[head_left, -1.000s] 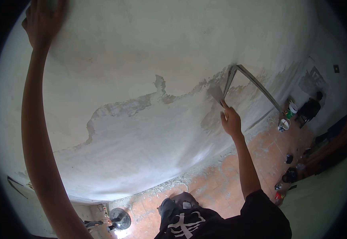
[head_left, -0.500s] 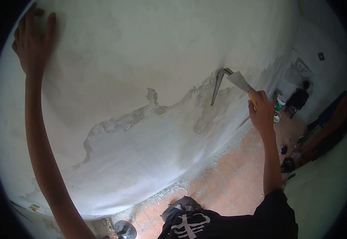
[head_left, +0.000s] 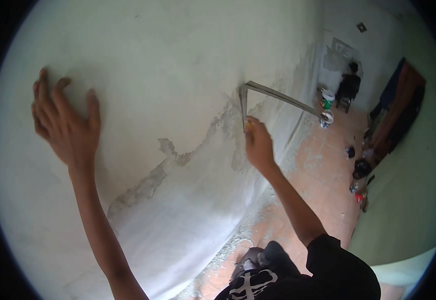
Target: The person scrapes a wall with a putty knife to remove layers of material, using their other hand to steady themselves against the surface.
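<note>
My left hand (head_left: 68, 117) is spread on the pale wall (head_left: 178, 65), fingers apart and holding nothing. My right hand (head_left: 259, 145) is closed around the yellow handle of a scraper (head_left: 249, 123), close to the wall. The scraper's blade is hard to tell from the metal behind it. Just above that hand, an angled metal bracket (head_left: 283, 96) juts out from the wall. Below and left of it runs a jagged band of peeled plaster (head_left: 143, 187), with rough grey patches beside my right hand.
Plaster crumbs lie along the wall's foot on the reddish tiled floor (head_left: 323, 175). Farther back are buckets (head_left: 328, 97) and a person (head_left: 349, 85) seated facing the far wall. Dark cloths (head_left: 403, 110) hang at the right, with small items on the floor below.
The view has turned, showing more of the room. My right hand has brought the scraper in beside the bracket's wall end, its blade no longer showing broadside. My left hand stays spread on the wall.
</note>
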### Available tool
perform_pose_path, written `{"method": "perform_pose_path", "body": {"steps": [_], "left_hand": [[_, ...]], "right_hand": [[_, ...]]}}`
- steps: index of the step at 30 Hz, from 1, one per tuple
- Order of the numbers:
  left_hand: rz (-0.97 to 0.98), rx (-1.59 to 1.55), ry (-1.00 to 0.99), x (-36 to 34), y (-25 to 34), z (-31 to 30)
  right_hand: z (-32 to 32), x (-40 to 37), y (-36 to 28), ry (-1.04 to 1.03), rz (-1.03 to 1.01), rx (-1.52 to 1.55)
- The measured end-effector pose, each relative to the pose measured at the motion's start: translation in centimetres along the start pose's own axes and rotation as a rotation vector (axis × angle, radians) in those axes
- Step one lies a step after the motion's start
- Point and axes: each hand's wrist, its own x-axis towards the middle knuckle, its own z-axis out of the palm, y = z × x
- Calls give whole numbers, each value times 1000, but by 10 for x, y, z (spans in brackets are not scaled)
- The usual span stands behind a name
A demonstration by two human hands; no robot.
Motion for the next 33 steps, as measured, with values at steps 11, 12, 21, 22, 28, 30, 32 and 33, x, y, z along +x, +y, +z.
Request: {"method": "perform_pose_path", "body": {"steps": [11,12,21,22,28,30,32,33], "left_hand": [[50,126,16,-3,-5,5],[54,142,11,-3,-6,5],[79,149,32,-3,-9,7],[91,151,26,-4,-10,8],[89,169,21,-5,-12,9],[85,164,9,-6,-13,9],[71,162,4,-7,-14,10],[81,175,15,-7,-14,11]], "right_hand": [[56,11,3,149,110,-76],[56,13,5,154,121,-81],[48,19,22,148,43,-93],[48,16,23,151,54,-96],[54,7,36,145,-51,-61],[56,18,42,158,-63,-53],[56,8,44,159,-70,-36],[55,7,45,162,-85,-16]]}}
